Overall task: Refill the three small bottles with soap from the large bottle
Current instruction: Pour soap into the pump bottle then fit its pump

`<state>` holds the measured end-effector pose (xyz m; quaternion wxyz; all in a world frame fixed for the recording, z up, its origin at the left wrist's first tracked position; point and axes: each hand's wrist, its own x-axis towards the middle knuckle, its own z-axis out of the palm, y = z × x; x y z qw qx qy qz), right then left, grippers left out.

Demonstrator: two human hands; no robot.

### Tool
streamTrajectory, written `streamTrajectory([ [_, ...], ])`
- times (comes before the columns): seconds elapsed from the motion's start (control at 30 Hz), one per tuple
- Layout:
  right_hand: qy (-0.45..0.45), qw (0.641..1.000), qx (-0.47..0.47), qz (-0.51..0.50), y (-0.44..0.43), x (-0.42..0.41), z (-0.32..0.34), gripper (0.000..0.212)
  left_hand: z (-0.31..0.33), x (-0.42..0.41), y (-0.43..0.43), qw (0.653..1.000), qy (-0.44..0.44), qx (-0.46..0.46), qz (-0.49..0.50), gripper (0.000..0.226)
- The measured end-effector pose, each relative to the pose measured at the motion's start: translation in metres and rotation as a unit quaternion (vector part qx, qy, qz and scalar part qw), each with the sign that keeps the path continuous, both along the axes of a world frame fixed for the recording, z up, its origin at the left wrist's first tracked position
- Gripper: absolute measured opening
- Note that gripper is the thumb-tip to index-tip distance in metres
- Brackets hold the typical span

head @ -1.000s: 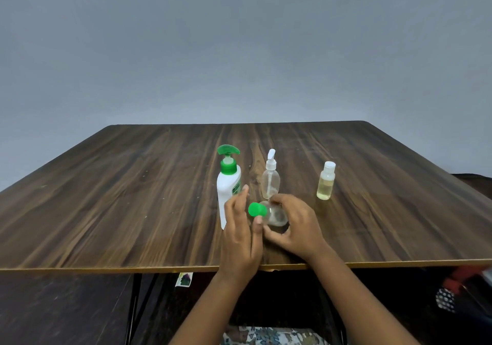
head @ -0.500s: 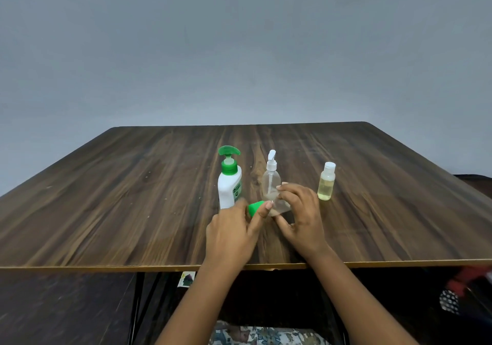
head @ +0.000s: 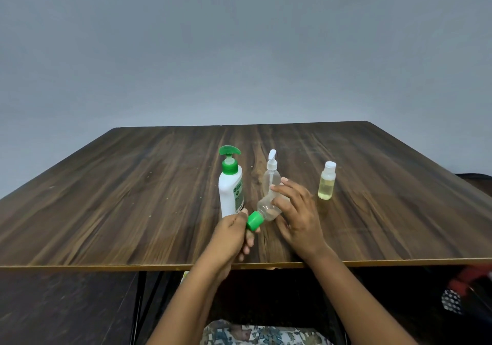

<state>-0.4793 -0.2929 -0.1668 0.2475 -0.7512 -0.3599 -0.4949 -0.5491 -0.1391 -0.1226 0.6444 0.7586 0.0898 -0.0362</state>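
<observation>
My right hand (head: pixel 296 217) grips a small clear bottle (head: pixel 267 208), tilted with its neck pointing left and down. Its green cap (head: pixel 254 221) is pinched by the thumb and fingers of my left hand (head: pixel 231 234). Just behind them stands the large white soap bottle (head: pixel 230 189) with a green pump. A clear bottle with a white pump (head: pixel 271 175) stands upright behind my right hand, partly hidden by my fingers. Further right stands a small bottle of yellowish liquid with a white cap (head: pixel 327 184).
Everything sits near the front middle of a dark wooden table (head: pixel 133 198). Its front edge runs just under my wrists. Red and spotted cloth (head: pixel 463 291) lies below the table at the right.
The green-capped bottle has tilted further over to the left and come lower. My left hand has dropped and turned with the cap; my right hand has slid along the bottle's body.
</observation>
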Motion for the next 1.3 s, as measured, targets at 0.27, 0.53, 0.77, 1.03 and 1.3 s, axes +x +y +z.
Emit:
streamTrajectory([
  [0.27,0.192,0.963,0.184,0.038,-0.004,-0.007,0.006,0.041,-0.001,-0.021,0.012,0.904,0.009,-0.427,0.012,0.025],
  [0.53,0.268,0.902,0.321,0.112,0.044,-0.005,0.009,0.04,-0.042,0.025,0.091,0.936,-0.208,0.202,0.202,0.032],
  [0.77,0.236,0.903,0.328,0.146,0.071,0.014,0.008,0.039,-0.051,0.032,0.092,0.907,-0.192,0.315,0.202,0.01],
  [1.03,0.163,0.935,0.274,0.153,0.07,0.005,0.005,0.045,-0.052,0.029,0.087,0.861,-0.183,0.433,0.192,0.008],
  [1.3,0.167,0.933,0.282,0.147,0.069,0.007,0.008,0.046,-0.055,0.025,0.086,0.844,-0.269,0.403,0.229,0.026],
])
